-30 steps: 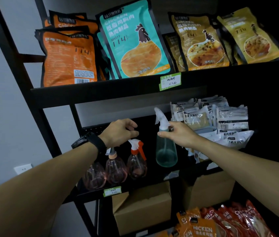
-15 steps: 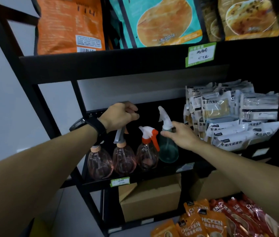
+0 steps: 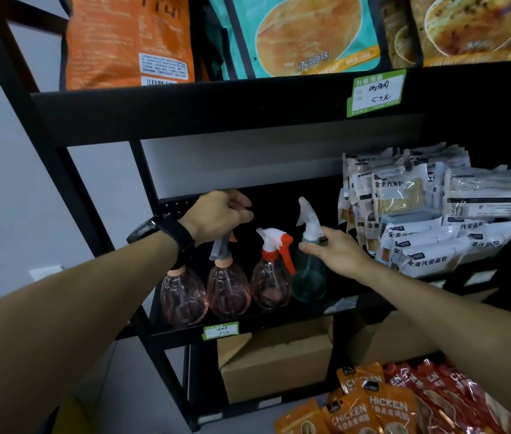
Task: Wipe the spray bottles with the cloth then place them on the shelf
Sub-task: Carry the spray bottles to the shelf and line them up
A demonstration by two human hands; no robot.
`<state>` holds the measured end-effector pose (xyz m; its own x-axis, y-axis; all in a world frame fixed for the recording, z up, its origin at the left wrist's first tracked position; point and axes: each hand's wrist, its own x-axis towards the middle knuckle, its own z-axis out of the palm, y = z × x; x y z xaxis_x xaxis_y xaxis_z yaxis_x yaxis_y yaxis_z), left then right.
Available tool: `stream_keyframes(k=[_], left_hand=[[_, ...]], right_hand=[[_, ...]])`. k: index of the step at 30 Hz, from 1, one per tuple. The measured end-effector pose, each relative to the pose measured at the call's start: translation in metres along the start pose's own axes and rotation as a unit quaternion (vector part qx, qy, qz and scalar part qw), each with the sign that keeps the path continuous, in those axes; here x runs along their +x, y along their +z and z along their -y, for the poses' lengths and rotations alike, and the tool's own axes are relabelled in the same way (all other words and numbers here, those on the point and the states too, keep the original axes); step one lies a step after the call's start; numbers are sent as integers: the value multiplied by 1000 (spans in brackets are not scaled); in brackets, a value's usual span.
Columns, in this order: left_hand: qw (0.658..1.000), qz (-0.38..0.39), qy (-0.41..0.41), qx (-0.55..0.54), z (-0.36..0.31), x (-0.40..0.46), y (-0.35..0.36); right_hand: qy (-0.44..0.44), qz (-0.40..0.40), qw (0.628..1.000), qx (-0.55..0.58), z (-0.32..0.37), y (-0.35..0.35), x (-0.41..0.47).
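Observation:
Four spray bottles stand in a row on the black middle shelf (image 3: 282, 322). From the left: a pink bottle (image 3: 183, 297), a second pink bottle (image 3: 228, 291) with a grey trigger, a pink bottle with a white and orange trigger (image 3: 271, 285), and a teal bottle (image 3: 309, 278) with a white trigger. My left hand (image 3: 218, 214) is closed over the spray head of the second pink bottle. My right hand (image 3: 339, 253) has thumb and fingers around the teal bottle's neck, and the bottle rests on the shelf. No cloth is in sight.
White bread packets (image 3: 429, 208) are piled right of the teal bottle. Orange, teal and yellow pouches (image 3: 313, 36) fill the upper shelf. Cardboard boxes (image 3: 274, 361) sit below, with red and orange chicken packets (image 3: 404, 402) at the bottom right. A grey wall lies left.
My right hand has lowered the teal bottle from mid-air onto the shelf beside the orange-trigger bottle. My left hand stays on the second pink bottle's head. The view has tilted down.

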<state>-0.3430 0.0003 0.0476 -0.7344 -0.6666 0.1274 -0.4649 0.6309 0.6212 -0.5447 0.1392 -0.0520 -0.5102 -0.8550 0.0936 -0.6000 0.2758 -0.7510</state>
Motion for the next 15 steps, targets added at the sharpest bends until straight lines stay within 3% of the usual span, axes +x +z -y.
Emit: stream_keyframes(k=[15], left_hand=[[1000, 2, 5, 9, -8, -9, -10]], right_hand=[[14, 31, 999, 4, 8, -10, -10]])
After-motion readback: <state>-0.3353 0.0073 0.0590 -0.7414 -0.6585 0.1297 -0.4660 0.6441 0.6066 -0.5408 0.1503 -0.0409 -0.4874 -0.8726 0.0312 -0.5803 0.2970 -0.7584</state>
